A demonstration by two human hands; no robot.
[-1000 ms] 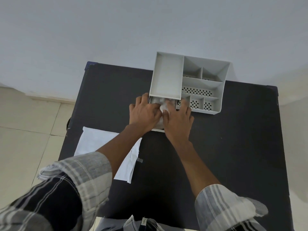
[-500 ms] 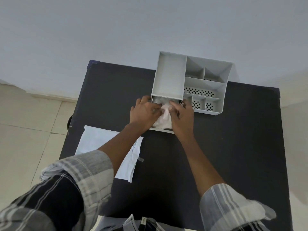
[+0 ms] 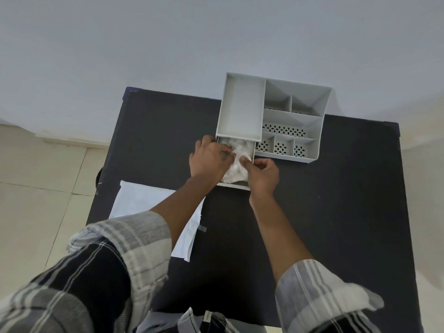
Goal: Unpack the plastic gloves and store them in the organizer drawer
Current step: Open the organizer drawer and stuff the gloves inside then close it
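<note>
A grey desk organizer [image 3: 242, 109] stands at the back of the black table [image 3: 324, 212], its bottom drawer [image 3: 234, 186] pulled out toward me. A crumpled wad of clear plastic gloves [image 3: 236, 169] fills the drawer. My left hand [image 3: 209, 159] lies on the left side of the wad, fingers curled into it. My right hand [image 3: 262, 174] pinches the gloves at the drawer's right edge. The hands hide part of the drawer.
A flat white packaging bag [image 3: 144, 200] lies on the table's near left, partly under my left forearm. The organizer's right half has several open compartments [image 3: 288, 131] with perforated floors. Pale floor tiles [image 3: 36, 188] lie left of the table; a wall is behind.
My right hand has slid off the top of the wad to the drawer's right edge, so more of the gloves shows. My left hand stays pressed on them.
</note>
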